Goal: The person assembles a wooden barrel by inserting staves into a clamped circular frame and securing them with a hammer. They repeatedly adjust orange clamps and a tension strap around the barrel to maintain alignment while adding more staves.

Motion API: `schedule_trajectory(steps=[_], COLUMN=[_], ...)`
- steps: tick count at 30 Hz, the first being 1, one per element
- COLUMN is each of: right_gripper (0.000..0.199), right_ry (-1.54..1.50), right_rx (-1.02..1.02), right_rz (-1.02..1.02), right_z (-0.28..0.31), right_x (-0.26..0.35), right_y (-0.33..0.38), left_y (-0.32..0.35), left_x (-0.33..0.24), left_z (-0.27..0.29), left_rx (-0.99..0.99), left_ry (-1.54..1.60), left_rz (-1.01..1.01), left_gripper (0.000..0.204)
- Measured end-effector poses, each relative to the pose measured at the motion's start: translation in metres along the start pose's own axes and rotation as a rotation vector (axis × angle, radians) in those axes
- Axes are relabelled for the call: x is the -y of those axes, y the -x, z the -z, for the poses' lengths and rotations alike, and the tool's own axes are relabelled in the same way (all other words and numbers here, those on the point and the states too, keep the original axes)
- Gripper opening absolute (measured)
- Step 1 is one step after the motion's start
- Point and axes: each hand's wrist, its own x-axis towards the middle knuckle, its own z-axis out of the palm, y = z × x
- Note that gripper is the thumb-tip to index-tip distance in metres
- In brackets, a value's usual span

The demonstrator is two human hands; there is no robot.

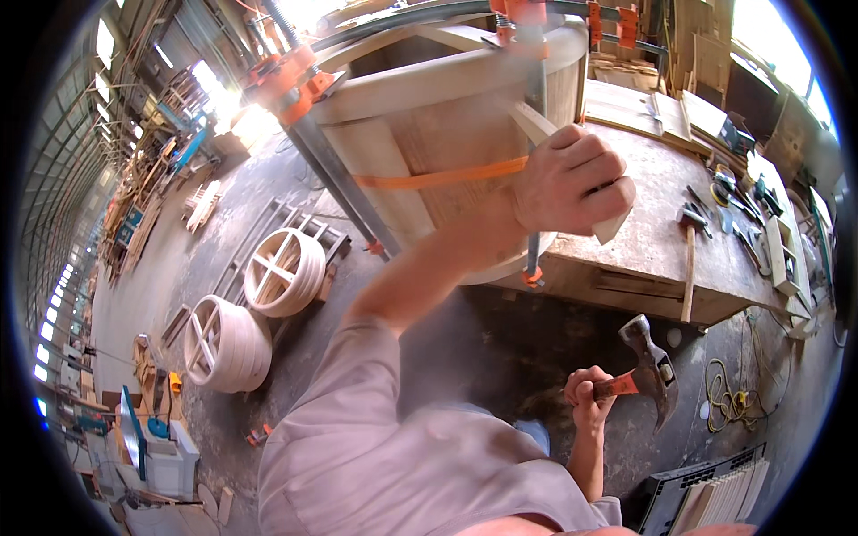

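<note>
My left hand [575, 181] is closed round a pale wooden strip [534, 121], whose ends stick out above and below the fist. Just behind that fist stands a large rounded wooden piece [465, 107] with a thick curved rim and an orange strap [438, 178] round its side. Long bar clamps with orange jaws [290, 85] grip this piece. Low on the right, my right hand [590, 397] is wrapped round the handle of a claw hammer [657, 375]. The hammer's head is raised, apart from the wooden piece.
A workbench [617, 241] at the right carries a mallet [690, 259], several hand tools and a wooden box [783, 255]. Round wooden frames [228, 344] stand on the floor at the left. A yellow cord [728, 397] lies on the floor at the right, near stacked slats [719, 500].
</note>
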Motion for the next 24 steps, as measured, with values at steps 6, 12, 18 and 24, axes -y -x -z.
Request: schedule_trajectory(steps=[6,12,18,24], right_gripper=[0.021,0.036,0.027,0.022], right_ry=[0.311,0.303,0.506,0.326], right_rx=[-0.185,-0.239,-0.215,-0.205], right_rz=[0.333,0.554,0.483,0.584], right_z=[-0.019,-0.039,-0.040,-0.042], right_x=[0.028,0.046,0.000,-0.002], right_y=[-0.018,-0.058,-0.088,-0.089], left_y=[-0.010,-0.013,-0.014,-0.016], left_x=[0.016,0.018,0.018,0.021], left_z=[0.003,0.007,0.010,0.004], left_rx=[0.136,0.046,0.029,0.002], left_ry=[0.030,0.105,0.101,0.104], left_rz=[-0.041,0.018,0.014,0.002], left_gripper=[0.037,0.022,0.017,0.017])
